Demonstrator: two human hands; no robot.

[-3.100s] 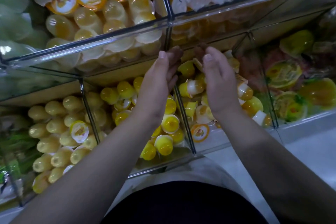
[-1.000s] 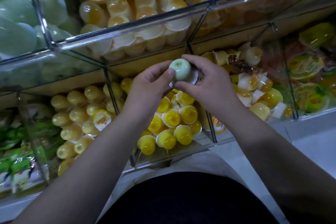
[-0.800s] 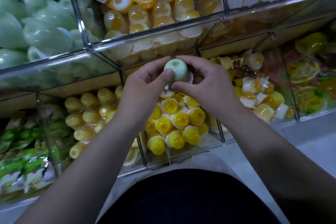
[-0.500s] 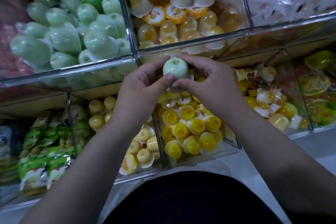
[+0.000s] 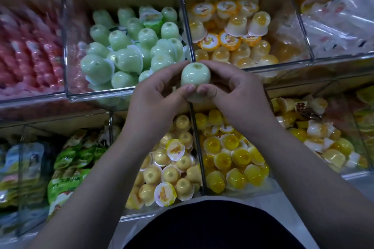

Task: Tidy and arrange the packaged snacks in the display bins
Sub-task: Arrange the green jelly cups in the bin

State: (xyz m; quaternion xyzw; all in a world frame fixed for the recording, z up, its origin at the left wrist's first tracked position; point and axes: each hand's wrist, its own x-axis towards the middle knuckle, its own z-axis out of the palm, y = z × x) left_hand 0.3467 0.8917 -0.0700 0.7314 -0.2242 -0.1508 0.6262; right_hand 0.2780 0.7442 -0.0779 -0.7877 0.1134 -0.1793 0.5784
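Both hands, left hand [image 5: 155, 97] and right hand [image 5: 232, 91], pinch one pale green domed jelly cup [image 5: 195, 76], held just near the far clear bin of matching green cups [image 5: 129, 60], probably to return it there.

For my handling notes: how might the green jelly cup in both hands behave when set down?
The green jelly cup looks glossy, so probably slippery. Its domed shape would likely roll or tip; others in the bin lie askew.

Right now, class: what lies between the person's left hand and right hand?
A single pale green jelly cup lies there. The left hand and the right hand pinch it from either side. The head view shows this.
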